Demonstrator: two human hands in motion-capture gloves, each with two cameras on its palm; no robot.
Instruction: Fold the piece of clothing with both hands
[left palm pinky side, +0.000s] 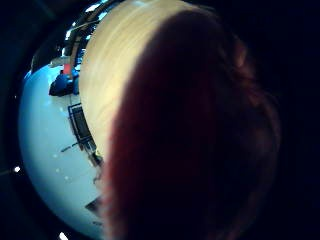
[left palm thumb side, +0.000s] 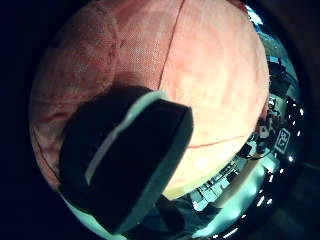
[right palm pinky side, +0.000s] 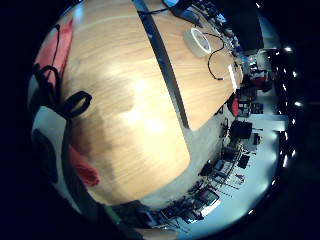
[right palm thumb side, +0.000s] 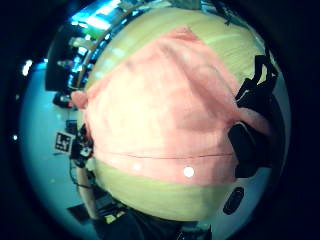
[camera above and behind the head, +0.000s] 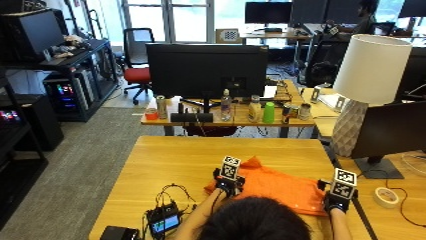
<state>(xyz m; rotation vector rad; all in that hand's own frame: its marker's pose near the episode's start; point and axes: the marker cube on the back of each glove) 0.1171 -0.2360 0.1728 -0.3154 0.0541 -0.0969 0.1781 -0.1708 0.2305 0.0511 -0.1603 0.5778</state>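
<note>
An orange garment (camera above and behind the head: 273, 187) lies partly spread on the wooden table (camera above and behind the head: 173, 160), just in front of the person. My left hand (camera above and behind the head: 226, 186) is at its left edge, and my right hand (camera above and behind the head: 336, 200) is at its right edge. In the left thumb side view the cloth (left palm thumb side: 200, 75) fills the picture, with a black thumb (left palm thumb side: 130, 170) curled onto it. The left little finger side view shows cloth (left palm pinky side: 200, 140) close against the palm. In the right thumb side view the garment (right palm thumb side: 160, 115) lies over the table, and black fingers (right palm thumb side: 250, 145) pinch its near corner.
A tape roll (camera above and behind the head: 386, 196) and a monitor foot (camera above and behind the head: 376, 167) sit on the adjoining table to the right, beside a white lamp (camera above and behind the head: 366, 90). A small device with cables (camera above and behind the head: 163, 222) lies at the front left. Bare wood stretches beyond the garment.
</note>
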